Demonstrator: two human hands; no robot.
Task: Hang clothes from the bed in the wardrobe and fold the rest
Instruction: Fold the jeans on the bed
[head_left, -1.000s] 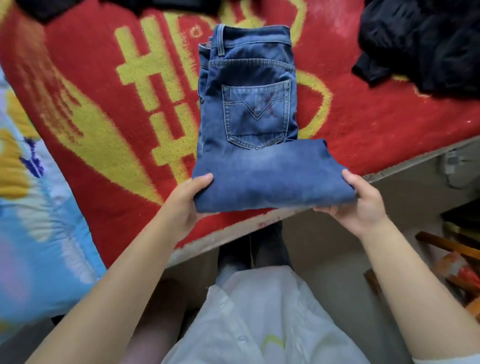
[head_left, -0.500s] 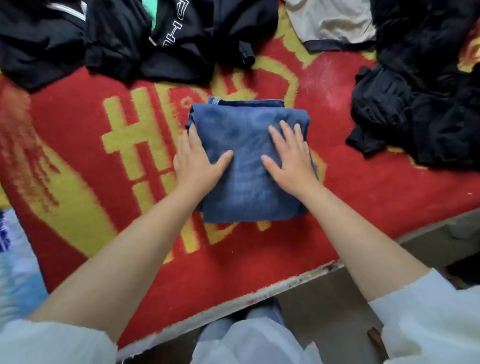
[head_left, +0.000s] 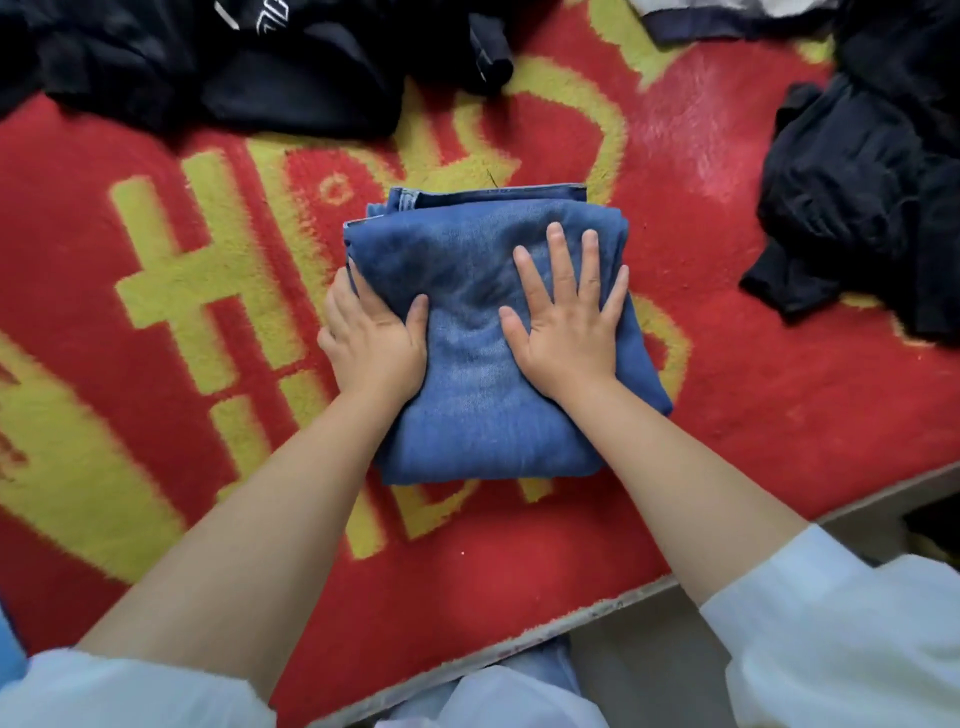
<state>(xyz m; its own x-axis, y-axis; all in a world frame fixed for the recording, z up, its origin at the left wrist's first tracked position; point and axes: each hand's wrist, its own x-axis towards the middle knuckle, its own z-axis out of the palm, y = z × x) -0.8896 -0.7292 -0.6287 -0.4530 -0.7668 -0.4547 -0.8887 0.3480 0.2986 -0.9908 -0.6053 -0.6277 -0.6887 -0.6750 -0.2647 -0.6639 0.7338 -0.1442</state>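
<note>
Since the earlier frame, left hand (head_left: 371, 345) has slid to grip, seemingly, the folded jeans (head_left: 488, 364) edge; right hand (head_left: 569, 332) presses flat, fingers straight, setting the fold.

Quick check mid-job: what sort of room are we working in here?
Most likely a bedroom, at the edge of a bed. A fuzzy red and yellow blanket covers the surface, heaps of loose black clothes lie on it, and both hands press folded blue denim jeans.

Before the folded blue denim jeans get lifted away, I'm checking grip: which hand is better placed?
Left hand: its fingers already curl around the folded blue denim jeans' left edge. Right hand lies flat on top.
</note>
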